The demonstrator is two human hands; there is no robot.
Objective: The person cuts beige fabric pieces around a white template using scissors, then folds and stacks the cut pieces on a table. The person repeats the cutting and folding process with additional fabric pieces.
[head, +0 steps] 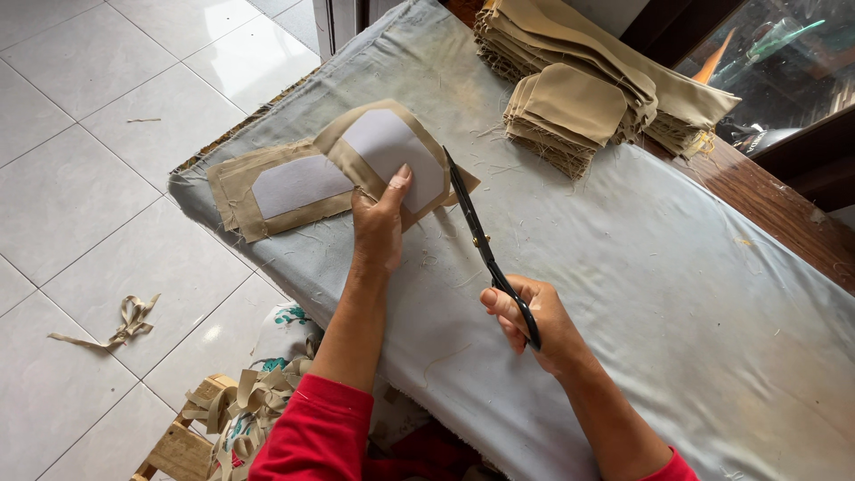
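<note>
Red sleeves [321, 432] enter from the bottom edge of the frame. Right hand [534, 325], lower centre, is closed around the handles of black scissors [485, 245], whose blades point up toward a tan fabric piece [392, 151] with a white lining patch. Left hand [378, 227], centre, pinches that piece at its lower edge, thumb on top. Second tan piece [280, 189] lies just beside it, to the left, on the grey-covered tabletop [668, 267]. Stacks of cut tan pieces [579, 80] sit at upper right. Fabric strips [120, 328] lie on the tiled floor [107, 134], lower left.
</note>
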